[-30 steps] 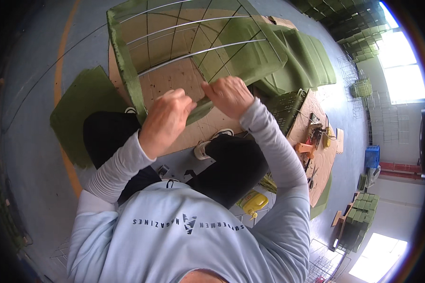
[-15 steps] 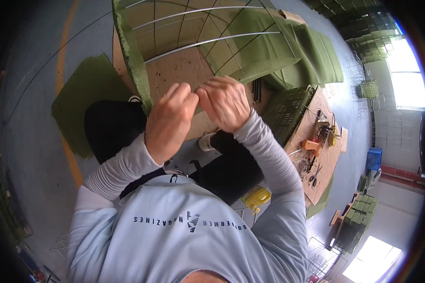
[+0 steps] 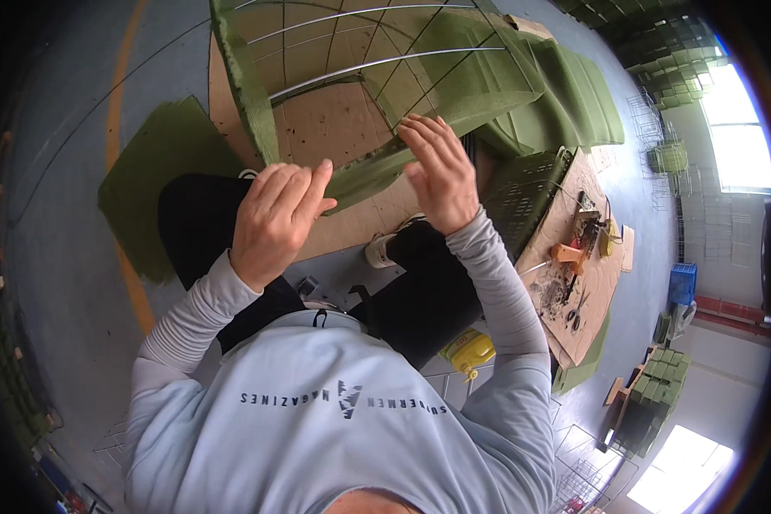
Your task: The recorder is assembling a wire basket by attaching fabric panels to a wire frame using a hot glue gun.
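In the head view we look down on our own arms in pale grey sleeves, raised in front of a wire frame (image 3: 377, 60) partly wrapped in green fabric (image 3: 488, 77) that stands on a sheet of brown cardboard (image 3: 343, 128) on the floor. Our left hand (image 3: 274, 218) has drawn apart from our right hand (image 3: 437, 171); half a second ago the two were pressed together at the frame's lower edge, and now a gap shows between them. The left hand's fingers are loosely curled and hold nothing we can make out, just beside the green-covered bar (image 3: 364, 176). The right hand is spread flat, fingers open, resting against that fabric near the wires. So the pinching work at that spot looks finished, in our judgement. A cluttered work board (image 3: 574, 274) lies to our right.
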Demonstrator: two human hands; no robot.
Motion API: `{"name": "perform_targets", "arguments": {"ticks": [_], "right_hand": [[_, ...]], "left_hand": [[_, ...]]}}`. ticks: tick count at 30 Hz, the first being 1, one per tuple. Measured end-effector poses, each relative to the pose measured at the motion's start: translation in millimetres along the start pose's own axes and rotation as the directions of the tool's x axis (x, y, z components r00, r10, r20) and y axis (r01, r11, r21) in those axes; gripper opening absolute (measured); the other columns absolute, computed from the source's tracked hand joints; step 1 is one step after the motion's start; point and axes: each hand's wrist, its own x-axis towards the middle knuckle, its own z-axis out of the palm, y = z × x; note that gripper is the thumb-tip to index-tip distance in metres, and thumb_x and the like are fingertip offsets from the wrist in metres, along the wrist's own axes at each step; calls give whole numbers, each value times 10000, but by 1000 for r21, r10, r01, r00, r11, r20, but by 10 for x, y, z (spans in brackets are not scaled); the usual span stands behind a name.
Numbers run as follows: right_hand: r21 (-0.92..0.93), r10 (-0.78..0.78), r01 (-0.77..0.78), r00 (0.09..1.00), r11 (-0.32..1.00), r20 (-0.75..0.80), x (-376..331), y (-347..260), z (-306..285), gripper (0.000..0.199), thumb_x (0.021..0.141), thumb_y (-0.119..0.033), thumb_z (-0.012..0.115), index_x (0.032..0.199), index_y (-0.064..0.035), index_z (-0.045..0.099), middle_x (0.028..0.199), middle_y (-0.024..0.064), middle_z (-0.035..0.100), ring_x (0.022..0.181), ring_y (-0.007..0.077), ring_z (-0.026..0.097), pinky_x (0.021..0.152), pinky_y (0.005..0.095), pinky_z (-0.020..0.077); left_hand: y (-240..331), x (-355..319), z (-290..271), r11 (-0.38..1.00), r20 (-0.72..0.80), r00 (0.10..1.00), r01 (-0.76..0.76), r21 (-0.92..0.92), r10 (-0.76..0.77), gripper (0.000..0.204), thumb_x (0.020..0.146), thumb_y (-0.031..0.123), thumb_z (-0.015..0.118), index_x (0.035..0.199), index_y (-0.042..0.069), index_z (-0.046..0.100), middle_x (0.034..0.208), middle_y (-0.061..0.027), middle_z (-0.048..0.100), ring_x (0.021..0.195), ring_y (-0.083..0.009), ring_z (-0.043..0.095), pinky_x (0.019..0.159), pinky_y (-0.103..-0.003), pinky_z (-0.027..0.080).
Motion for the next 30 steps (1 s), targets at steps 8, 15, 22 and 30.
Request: {"name": "perform_targets", "arguments": {"ticks": [8,15,22,30], "right_hand": [[-127,75,-43,962,991,261,376,54,146,399,945,-332,528,674,-50,609,722,113,655,692,266,625,895,403,477],[-197,489,-611,356,767,797,882,390,147,556,998,-429,376,945,10,714,979,181,699,944,286,666,852,340,495],[13,-22,21,999,1000,29,225,152,-77,234,937,-208,548,914,0,654,879,154,649,823,353,622,858,421,500],[-29,19,-16,995,999,102,233,397,173,305,926,-217,548,695,-29,613,668,106,604,699,291,611,904,447,489]], "left_hand": [[-106,134,3,994,199,980,39,-106,-17,201,812,17,664,1001,-29,616,691,-112,633,667,-251,649,877,-417,513],[-138,255,48,987,408,905,154,-46,-122,197,865,61,621,1040,-29,616,749,-150,646,731,-309,652,917,-452,492],[-372,-82,-154,991,45,992,-118,-68,121,316,849,208,653,1062,-24,620,949,-100,622,945,-263,606,986,-488,445],[-451,-17,58,967,77,977,-184,-174,199,167,819,118,662,827,-11,555,758,-118,494,743,-297,523,890,-501,462]]}}
